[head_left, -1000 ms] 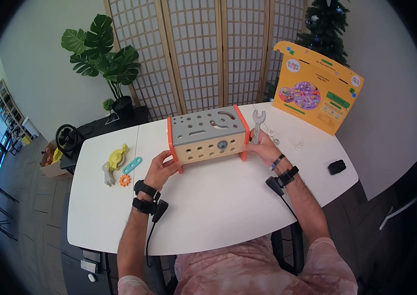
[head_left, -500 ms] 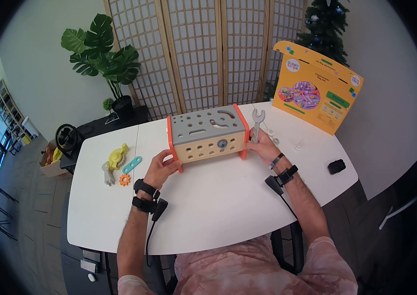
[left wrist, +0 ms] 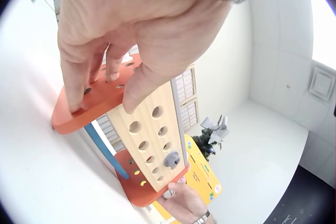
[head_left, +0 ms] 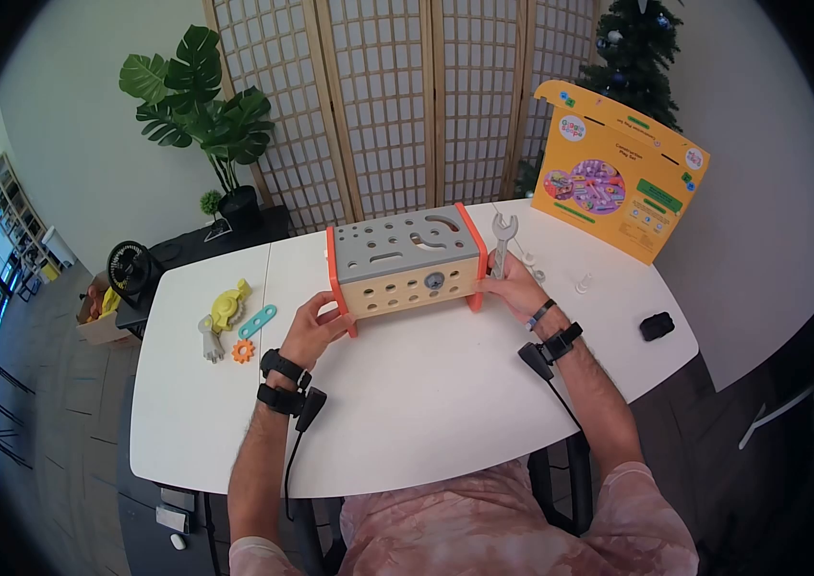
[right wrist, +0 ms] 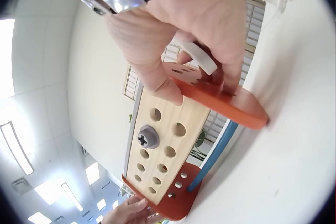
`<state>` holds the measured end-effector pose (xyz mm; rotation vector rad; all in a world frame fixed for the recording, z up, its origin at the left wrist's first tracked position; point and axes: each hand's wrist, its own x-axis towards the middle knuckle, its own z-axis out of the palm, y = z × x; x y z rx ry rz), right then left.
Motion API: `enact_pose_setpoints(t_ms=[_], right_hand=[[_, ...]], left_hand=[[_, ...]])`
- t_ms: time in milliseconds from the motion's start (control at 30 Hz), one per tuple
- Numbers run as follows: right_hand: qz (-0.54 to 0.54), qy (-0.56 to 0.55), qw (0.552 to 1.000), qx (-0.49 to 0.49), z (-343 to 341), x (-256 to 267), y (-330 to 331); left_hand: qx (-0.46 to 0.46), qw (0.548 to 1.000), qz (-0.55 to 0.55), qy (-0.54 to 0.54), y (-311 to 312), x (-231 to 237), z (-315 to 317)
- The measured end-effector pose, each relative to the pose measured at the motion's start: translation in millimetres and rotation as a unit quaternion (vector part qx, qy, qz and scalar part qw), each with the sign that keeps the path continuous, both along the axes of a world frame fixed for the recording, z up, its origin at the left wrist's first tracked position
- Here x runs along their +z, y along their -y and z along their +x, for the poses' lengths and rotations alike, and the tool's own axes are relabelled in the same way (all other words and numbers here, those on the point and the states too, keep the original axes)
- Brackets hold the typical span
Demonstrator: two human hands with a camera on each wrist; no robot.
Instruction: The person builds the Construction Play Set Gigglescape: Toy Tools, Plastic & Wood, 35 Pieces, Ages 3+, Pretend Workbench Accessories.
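Observation:
A toy workbench [head_left: 407, 271] with a grey slotted top, a holed wooden front and red-orange end panels stands on the white table. At its left end my left hand [head_left: 309, 335] grips the end panel [left wrist: 102, 98], thumb at the front edge and fingers over the outer face. My right hand [head_left: 520, 291] grips the other end panel [right wrist: 220, 103] the same way. It also holds a grey toy wrench [head_left: 500, 252], whose open jaw points up. A grey bolt head [right wrist: 148, 137] sits in a front hole. Below runs a blue bar [right wrist: 214, 154] between the panels.
On the left of the table [head_left: 426, 403] lie a yellow toy piece [head_left: 228, 309], a teal strip [head_left: 257, 324], an orange gear [head_left: 244, 351] and a grey piece [head_left: 211, 340]. White screws [head_left: 585, 283], a black object [head_left: 658, 326] and an upright yellow box [head_left: 618, 173] are at right.

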<state>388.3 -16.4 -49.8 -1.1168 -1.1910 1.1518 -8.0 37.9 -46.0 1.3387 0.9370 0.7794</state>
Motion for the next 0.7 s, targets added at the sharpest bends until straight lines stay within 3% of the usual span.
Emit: enact_pose_setpoints(t_ms=[700], right_hand=[[0.014,0.031,0.999,-0.033,-7.1,2.3,1.6]], left_hand=[[0.003,1.000,-0.005,0.003,-0.6,-0.4,0.8]])
